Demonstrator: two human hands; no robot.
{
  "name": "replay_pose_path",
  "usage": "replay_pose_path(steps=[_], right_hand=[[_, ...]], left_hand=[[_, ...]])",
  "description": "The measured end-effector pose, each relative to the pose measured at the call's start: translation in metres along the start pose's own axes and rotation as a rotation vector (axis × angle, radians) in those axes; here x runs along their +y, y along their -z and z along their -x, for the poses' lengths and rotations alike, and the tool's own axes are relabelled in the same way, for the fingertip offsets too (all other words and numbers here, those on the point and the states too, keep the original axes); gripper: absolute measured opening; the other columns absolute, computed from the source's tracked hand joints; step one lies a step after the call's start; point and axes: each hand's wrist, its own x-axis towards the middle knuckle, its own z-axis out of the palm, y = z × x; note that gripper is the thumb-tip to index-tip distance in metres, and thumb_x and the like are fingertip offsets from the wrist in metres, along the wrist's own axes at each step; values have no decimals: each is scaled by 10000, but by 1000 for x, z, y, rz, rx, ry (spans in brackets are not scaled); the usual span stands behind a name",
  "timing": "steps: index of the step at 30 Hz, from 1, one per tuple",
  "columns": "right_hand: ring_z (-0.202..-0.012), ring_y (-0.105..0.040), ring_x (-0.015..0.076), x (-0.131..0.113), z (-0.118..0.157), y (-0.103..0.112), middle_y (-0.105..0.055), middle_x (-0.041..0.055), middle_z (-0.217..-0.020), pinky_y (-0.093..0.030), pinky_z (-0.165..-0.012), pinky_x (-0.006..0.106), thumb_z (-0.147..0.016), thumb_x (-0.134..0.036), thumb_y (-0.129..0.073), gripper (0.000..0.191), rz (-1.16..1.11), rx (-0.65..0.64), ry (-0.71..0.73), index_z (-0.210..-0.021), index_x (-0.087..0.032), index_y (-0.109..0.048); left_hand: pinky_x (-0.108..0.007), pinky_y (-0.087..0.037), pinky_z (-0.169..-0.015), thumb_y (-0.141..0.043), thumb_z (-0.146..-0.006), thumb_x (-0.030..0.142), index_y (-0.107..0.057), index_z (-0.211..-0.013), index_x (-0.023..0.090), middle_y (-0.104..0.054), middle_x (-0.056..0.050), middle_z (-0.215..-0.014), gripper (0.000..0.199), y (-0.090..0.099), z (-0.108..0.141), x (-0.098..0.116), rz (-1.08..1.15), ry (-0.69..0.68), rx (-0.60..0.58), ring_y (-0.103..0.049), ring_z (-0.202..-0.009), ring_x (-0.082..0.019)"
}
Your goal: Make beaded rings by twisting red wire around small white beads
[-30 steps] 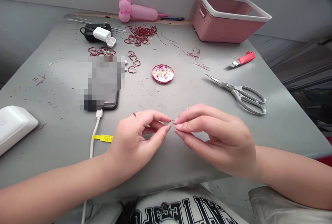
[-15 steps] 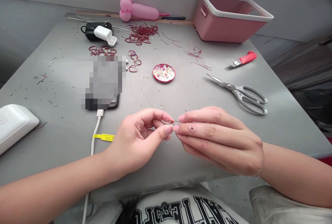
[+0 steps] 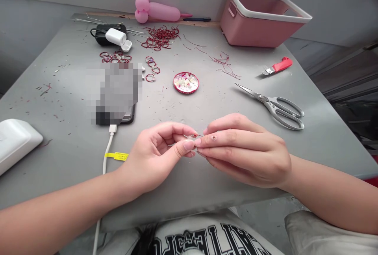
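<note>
Between the thumb and forefinger of my left hand [image 3: 159,156] is a small pale, see-through bead [image 3: 191,138], partly hidden by the fingertips. A thin dark-red cord [image 3: 199,135] runs from it to my right hand [image 3: 245,156]. The fingertips of that hand pinch the cord, and its fingers lie close together. Both hands meet just above the table near its front edge. Beyond them sits a red-rimmed lid [image 3: 174,86] with loose pale and pink beads [image 3: 186,81] in it.
Scissors [image 3: 270,104] and a red utility knife [image 3: 279,67] lie right. A pink bin [image 3: 254,26], pink balloon [image 3: 161,10] and red cord pile [image 3: 162,37] stand behind. Left are beaded rings [image 3: 152,66], a blurred phone [image 3: 118,97], its cable [image 3: 108,152] and a white earbud case [image 3: 116,37].
My right hand has shifted slightly left and up, with its fingers closer to my left fingertips. My left hand keeps its pinch almost in place.
</note>
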Motion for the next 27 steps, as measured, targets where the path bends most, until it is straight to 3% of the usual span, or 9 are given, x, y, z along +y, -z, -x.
replay_pose_path(steps=[4,7,9,13,16,19,27], right_hand=[[-835,-675,205,2,0,0,-750,92,-927,-557,-766,385,-816,-51,-582,180,-202,-4,-130,-918,-147,-696],[-845,-670,158,4,0,1,-732,52,-888,-542,-794,339,-889,-122,-547,160,-455,25,-417,-903,-186,-692],[-859,-652,161,5,1,0,-714,28,-884,-527,-764,319,-857,-199,-638,64,-504,31,-640,-890,-210,-691],[-838,-640,173,7,2,-1,-707,19,-900,-513,-753,320,-776,-273,-738,144,-680,-150,-893,-904,-220,-701],[-772,-638,148,7,2,-1,-704,11,-849,-523,-704,294,-802,-262,-709,91,-857,-234,-940,-878,-213,-707],[-718,-632,127,7,0,1,-703,3,-814,-519,-667,266,-794,-238,-712,82,-884,-235,-945,-869,-205,-711],[-704,-639,129,0,-3,5,-703,-9,-759,-516,-667,272,-812,-244,-674,22,-609,-244,-905,-809,-229,-691]], left_hand=[[-170,-559,-702,-681,-831,233,-645,-913,172,-687,32,-689,108,1,-1,1,-38,24,78,-678,-693,-85],[-151,-548,-681,-679,-835,237,-632,-915,187,-665,45,-678,106,3,1,0,-127,6,105,-667,-691,-76],[-155,-546,-650,-676,-834,230,-633,-899,191,-671,35,-719,87,3,3,-2,-184,-36,88,-663,-699,-82],[-169,-557,-646,-665,-829,184,-643,-888,190,-695,23,-765,64,3,5,-5,-232,-121,14,-675,-713,-92],[-136,-547,-628,-678,-808,155,-645,-865,189,-701,38,-722,74,2,5,-5,-206,-110,-8,-669,-678,-71],[-108,-540,-620,-689,-797,154,-645,-848,190,-704,52,-692,76,0,4,-3,-159,-73,-10,-665,-661,-54],[-104,-544,-607,-685,-791,146,-657,-825,186,-725,44,-716,60,0,2,-3,-164,-65,-6,-671,-657,-54]])
